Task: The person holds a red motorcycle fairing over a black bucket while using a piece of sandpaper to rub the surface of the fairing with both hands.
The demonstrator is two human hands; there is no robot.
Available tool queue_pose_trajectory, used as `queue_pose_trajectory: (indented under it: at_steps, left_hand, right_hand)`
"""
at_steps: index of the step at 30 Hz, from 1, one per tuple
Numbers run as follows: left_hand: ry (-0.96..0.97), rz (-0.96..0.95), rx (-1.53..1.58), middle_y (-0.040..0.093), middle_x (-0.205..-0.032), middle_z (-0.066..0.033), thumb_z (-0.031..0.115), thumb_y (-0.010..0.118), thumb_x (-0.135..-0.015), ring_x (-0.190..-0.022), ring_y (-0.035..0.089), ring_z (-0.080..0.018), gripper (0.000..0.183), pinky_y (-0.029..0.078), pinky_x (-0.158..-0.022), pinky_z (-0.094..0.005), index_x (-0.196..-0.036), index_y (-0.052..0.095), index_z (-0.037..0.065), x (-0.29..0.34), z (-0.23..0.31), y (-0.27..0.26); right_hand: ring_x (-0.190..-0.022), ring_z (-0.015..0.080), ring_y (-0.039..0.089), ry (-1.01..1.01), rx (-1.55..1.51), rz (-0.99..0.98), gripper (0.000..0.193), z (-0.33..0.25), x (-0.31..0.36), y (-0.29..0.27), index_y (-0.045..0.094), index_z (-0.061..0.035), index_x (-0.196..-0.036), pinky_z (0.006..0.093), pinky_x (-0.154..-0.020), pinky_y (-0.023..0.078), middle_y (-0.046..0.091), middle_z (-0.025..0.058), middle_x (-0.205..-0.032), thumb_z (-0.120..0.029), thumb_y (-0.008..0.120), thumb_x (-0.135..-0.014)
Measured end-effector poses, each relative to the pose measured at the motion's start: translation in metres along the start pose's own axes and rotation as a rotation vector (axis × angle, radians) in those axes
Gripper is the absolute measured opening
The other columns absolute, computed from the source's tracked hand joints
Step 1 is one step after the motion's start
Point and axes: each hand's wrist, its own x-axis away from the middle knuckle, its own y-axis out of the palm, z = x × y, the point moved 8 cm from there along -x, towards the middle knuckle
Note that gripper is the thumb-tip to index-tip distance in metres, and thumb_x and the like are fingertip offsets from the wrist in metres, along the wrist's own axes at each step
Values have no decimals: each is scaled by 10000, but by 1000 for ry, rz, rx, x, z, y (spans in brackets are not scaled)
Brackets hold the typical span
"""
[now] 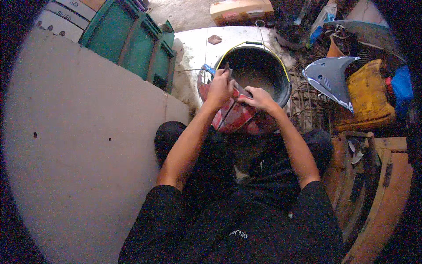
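A red panel [235, 116] with dark lines and grey, scuffed edges, which looks like a piece of motorcycle bodywork, is tilted in front of my knees. It leans over the near rim of a black bucket [286, 90]. My left hand [220, 89] is closed on the panel's upper left part; a small dark piece sticks up past its fingers, and I cannot make out what it is. With fingers curled over the panel's upper edge, my right hand [259, 98] grips it farther right. Cloudy liquid seems to lie in the bucket, partly in shadow.
A grey pointed panel [332, 79] and a yellow jerrycan [371, 97] lie on the right, by a metal wire rack [310, 103]. Wooden frames [387, 176] stand below them. A pale wall [88, 145] and a green cabinet [136, 48] bound my left side.
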Motion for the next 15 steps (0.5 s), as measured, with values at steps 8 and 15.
queue_pose_trajectory:
  at_steps: [8,15]
  left_hand:
    - [-78,303,111,630,-1064,-245,203,669,-875,-955,650,-380,376,525,-827,-398,-1105,643,-94,-25,47,-97]
    - [-42,400,277,620,-1131,-177,208,734,-850,-952,662,-250,440,558,-772,-343,-1198,627,-40,-16,70,-139]
  right_hand:
    - [-649,295,639,64,-246,44,368,-24,1,6,668,-28,-888,419,-620,472,645,196,-748,-371,554,-958]
    - [-726,88,573,194,-718,15,528,-45,10,-27,718,5,-954,289,-678,490,681,23,-812,-473,498,-997]
